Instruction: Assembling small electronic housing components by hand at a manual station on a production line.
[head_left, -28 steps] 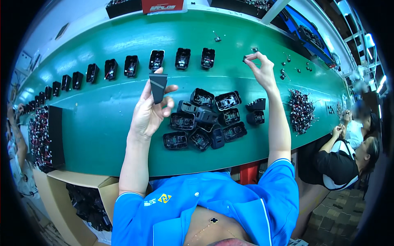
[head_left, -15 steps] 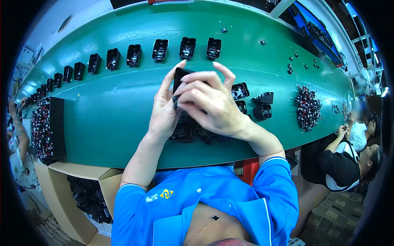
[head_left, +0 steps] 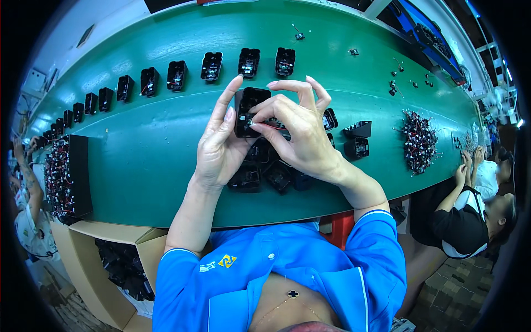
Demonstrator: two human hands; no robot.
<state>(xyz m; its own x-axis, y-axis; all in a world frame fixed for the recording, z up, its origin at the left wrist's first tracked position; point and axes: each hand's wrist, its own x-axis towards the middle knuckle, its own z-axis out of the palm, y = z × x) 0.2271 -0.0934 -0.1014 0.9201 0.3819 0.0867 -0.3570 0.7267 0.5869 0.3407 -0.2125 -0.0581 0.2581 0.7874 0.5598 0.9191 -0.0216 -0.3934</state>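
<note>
My left hand (head_left: 217,145) grips a black plastic housing (head_left: 244,99) by its side, tilted so its open face shows. My right hand (head_left: 305,133) pinches a small part with red and black wires (head_left: 272,123) at the housing's opening, thumb and forefinger together and the other fingers raised. The fingertips hide most of that part. Under and beside my hands, several more black housings (head_left: 244,177) lie close together on the green table. Two others (head_left: 357,148) stand just to the right of my right wrist.
A curved row of black housings (head_left: 212,66) runs across the green table (head_left: 149,166). Wired parts lie piled (head_left: 418,144) at right and beside a black box (head_left: 81,174) at left. A cardboard box (head_left: 105,228) holds black pieces. Co-workers (head_left: 459,221) sit at right; another (head_left: 30,216) is at left.
The housing has turned so its open face now shows. My right hand has shifted slightly right, and the wired part between its fingers has come into view.
</note>
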